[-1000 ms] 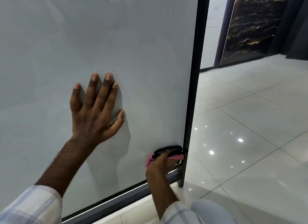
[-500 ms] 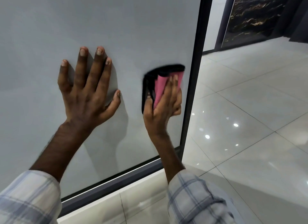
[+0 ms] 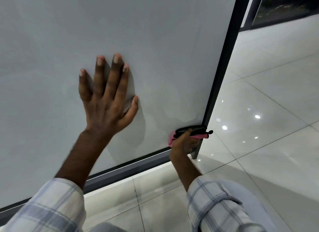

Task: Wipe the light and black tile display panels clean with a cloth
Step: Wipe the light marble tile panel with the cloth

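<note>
Left hand [image 3: 107,100] braces flat on the light panel [image 3: 155,41], seemingly for balance; right hand [image 3: 185,143] clutches the cloth [image 3: 198,136] at lower-right corner.

One wide-angle camera worn on the person's head looks forward and down from close up at the large pale grey glossy tile panel [image 3: 155,41], which fills the upper left of the view and slants with its dark metal frame [image 3: 222,72]. The pale checked shirt sleeves [image 3: 48,209] enter at the bottom edge, nearest the lens. The glossy white tiled floor [image 3: 276,93] stretches away on the right toward a black gold-veined tile panel [image 3: 284,3] far off in the top right corner.
</note>
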`<control>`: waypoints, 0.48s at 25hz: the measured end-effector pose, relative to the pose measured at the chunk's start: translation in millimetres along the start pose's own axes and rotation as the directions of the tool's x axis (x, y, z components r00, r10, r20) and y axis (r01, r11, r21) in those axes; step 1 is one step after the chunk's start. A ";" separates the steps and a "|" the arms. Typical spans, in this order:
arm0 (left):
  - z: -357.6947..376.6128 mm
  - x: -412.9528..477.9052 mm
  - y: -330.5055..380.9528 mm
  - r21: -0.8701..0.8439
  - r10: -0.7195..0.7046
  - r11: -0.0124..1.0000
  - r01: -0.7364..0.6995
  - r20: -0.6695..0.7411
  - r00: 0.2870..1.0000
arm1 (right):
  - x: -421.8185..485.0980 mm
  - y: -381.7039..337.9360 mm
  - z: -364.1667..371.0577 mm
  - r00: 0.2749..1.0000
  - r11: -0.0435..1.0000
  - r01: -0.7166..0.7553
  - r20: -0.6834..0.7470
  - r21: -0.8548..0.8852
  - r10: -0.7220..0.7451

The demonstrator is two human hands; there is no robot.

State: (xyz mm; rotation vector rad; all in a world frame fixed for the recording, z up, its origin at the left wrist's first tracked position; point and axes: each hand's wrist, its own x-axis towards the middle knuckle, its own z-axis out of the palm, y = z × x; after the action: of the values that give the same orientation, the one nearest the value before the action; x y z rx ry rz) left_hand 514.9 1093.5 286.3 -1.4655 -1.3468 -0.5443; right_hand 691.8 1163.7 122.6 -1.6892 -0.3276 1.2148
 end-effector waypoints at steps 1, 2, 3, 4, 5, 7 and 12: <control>1.0 -10.9 3.2 -0.004 -0.010 1.000 0.010 0.018 1.000 | -4.5 1.9 -2.1 1.000 0.999 -0.008 0.015 -0.035 0.009; 1.8 -19.2 4.9 0.000 -0.016 1.000 0.016 0.034 0.999 | -10.6 5.1 -2.4 0.999 0.997 -0.017 0.032 -0.072 0.019; 2.8 -24.9 5.9 0.006 -0.015 1.000 0.015 0.048 0.999 | -17.7 6.2 -1.7 0.999 0.994 -0.023 0.044 -0.106 0.028; 4.0 -28.4 6.2 0.008 -0.011 1.000 0.011 0.055 0.998 | -25.7 5.2 -0.3 0.998 0.992 -0.024 0.057 -0.121 0.031; 4.5 -29.8 6.3 0.012 -0.006 1.000 0.006 0.059 0.998 | -35.3 -1.1 3.2 0.997 0.993 -0.006 0.082 -0.118 0.015; 5.4 -30.0 6.1 0.033 -0.004 0.999 0.002 0.064 0.998 | -61.2 -26.9 13.9 0.978 0.985 0.153 0.155 -0.083 -0.138; 7.6 -31.9 8.3 0.038 -0.014 0.999 0.012 0.046 0.999 | -107.2 -90.0 20.6 0.466 0.458 0.884 0.124 -0.090 -0.876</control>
State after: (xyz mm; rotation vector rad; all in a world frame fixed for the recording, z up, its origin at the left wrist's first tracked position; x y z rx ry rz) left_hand 511.6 1087.1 253.2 -1.4471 -1.3960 -0.4933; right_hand 652.9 1144.4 257.3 -1.2493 -1.2038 0.4213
